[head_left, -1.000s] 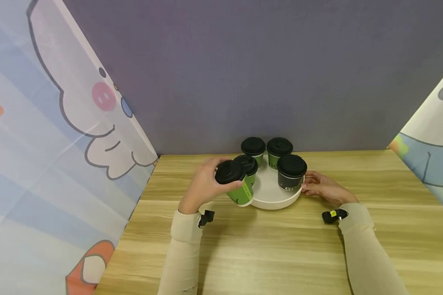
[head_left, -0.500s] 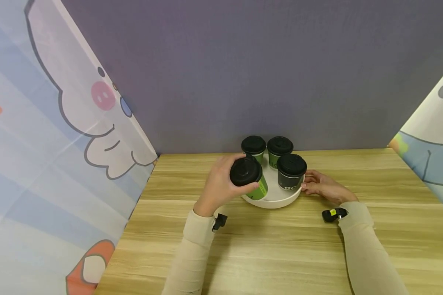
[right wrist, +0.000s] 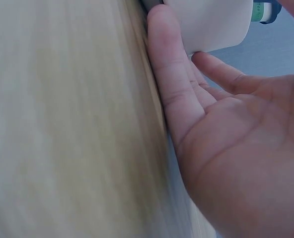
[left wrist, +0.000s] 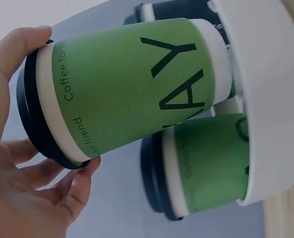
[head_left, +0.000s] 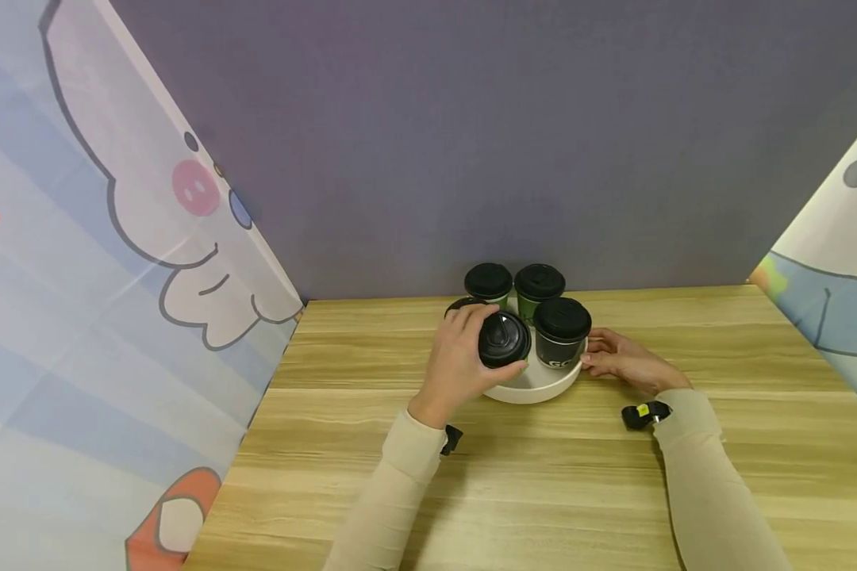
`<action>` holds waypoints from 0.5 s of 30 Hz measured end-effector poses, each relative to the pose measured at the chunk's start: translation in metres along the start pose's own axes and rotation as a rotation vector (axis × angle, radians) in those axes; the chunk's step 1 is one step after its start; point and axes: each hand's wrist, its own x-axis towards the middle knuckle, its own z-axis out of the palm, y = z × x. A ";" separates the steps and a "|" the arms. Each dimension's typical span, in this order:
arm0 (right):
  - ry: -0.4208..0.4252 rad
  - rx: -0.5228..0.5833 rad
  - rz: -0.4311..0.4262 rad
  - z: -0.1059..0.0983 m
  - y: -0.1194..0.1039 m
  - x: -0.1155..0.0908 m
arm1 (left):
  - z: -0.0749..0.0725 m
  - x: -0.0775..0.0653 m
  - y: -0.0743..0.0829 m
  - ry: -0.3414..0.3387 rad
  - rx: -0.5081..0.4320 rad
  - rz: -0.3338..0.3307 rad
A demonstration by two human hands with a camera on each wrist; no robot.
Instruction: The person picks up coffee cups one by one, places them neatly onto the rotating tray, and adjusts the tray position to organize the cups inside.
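My left hand (head_left: 460, 357) grips a green paper coffee cup (left wrist: 132, 89) by its black lid, thumb on one side and fingers on the other. This cup is tilted over the front left of a round white tray (head_left: 536, 394), its base near the tray wall in the left wrist view. Another green cup (left wrist: 206, 168) stands in the tray, partly hidden behind my left hand in the head view. A dark grey cup (head_left: 563, 337) stands at the tray's right. My right hand (head_left: 628, 365) rests against the tray's right outer wall, fingers fairly straight.
Two more green lidded cups, the left one (head_left: 489, 284) and the right one (head_left: 539, 287), stand at the tray's back. Close behind them rises a grey panel (head_left: 428, 159). The wooden table (head_left: 543, 484) extends in front and to both sides.
My left hand has moved right with the green cup, from the tray's left edge to over its front part. The right hand and tray have stayed in place.
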 end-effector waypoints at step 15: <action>0.009 -0.023 0.044 -0.001 -0.001 0.001 | 0.032 -0.005 0.002 -0.043 0.120 0.041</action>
